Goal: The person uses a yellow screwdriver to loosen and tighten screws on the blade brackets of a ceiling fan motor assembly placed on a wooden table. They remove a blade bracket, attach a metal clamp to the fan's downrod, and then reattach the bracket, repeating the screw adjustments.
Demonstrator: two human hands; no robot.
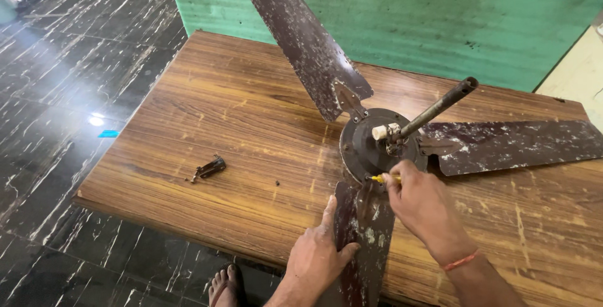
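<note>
The right hand reaches in from the lower right, wrist bent, fingers curled tight around a yellow-handled tool, probably a screwdriver, its tip at the rim of the fan motor housing. The left hand lies flat and open, palm down, pressing the near blade, thumb spread across it. The ceiling fan lies on a wooden table, its downrod tilted upward. A small metal bracket lies well apart to the left

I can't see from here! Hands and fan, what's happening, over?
Left hand flat on near fan blade. Right hand holds yellow-handled tool at motor hub. Nothing blocking.
</note>
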